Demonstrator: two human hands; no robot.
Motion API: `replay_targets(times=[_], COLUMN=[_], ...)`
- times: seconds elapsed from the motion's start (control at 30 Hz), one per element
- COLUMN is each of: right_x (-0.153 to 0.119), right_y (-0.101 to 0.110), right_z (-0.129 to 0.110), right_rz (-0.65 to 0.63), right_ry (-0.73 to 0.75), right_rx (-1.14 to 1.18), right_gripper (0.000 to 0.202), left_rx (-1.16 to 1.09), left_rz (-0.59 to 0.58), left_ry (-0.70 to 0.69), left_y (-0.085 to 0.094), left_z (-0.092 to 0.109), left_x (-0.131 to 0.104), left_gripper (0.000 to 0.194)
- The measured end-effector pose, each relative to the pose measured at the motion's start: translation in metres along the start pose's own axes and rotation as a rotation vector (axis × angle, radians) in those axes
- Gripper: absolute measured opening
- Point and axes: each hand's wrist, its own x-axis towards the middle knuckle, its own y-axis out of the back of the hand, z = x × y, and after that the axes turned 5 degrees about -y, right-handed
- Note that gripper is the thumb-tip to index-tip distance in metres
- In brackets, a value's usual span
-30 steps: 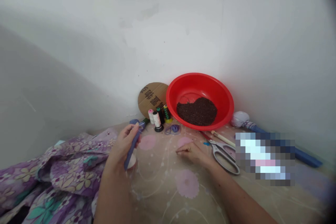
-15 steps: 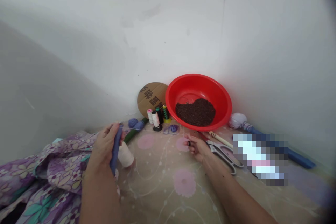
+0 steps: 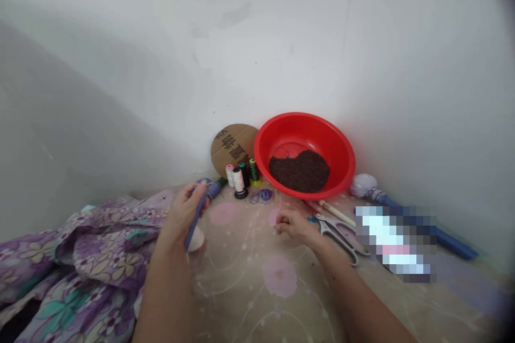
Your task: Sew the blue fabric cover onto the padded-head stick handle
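Head view: slim blue strip (image 3: 193, 228) gripped upright-slanted in left hand (image 3: 182, 213), lower left of centre; fingers closed on it. Right hand (image 3: 293, 226) held apart near centre, fingers curled; whether fine strand is pinched cannot be told. Strip should be held steady, any strand drawn evenly. Purple yarn (image 3: 265, 194) loosely coiled beyond. Basin (image 3: 349, 144) smooth, red, round; floral cloth (image 3: 107, 257) crumpled, lower left of frame.

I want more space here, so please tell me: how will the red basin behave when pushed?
The basin looks like smooth, glossy plastic, so it will probably keep its shape. It appears tilted, with the dark filling gathered low at its near side, so it may tip that way. Part of its bottom is bare, so the filling could slide.
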Motion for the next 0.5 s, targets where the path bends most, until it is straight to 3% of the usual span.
replay_targets(times=[0.17,0.33,0.5], right_x=[-0.010,-0.019,-0.024], right_y=[0.008,0.020,0.025], right_z=[-0.019,-0.036,-0.052], right_rz=[0.076,0.265,0.342], right_ry=[0.020,0.012,0.028], right_rx=[-0.230,-0.473,-0.337], right_gripper=[0.022,0.021,0.022], left_rx=[0.029,0.019,-0.070], left_rz=[-0.151,-0.262,-0.334], left_ry=[-0.013,-0.014,0.074], left_y=[-0.027,-0.041,-0.046], left_z=[-0.003,-0.005,-0.009], left_x=[-0.004,-0.011,-0.015], left_gripper=[0.028,0.033,0.043])
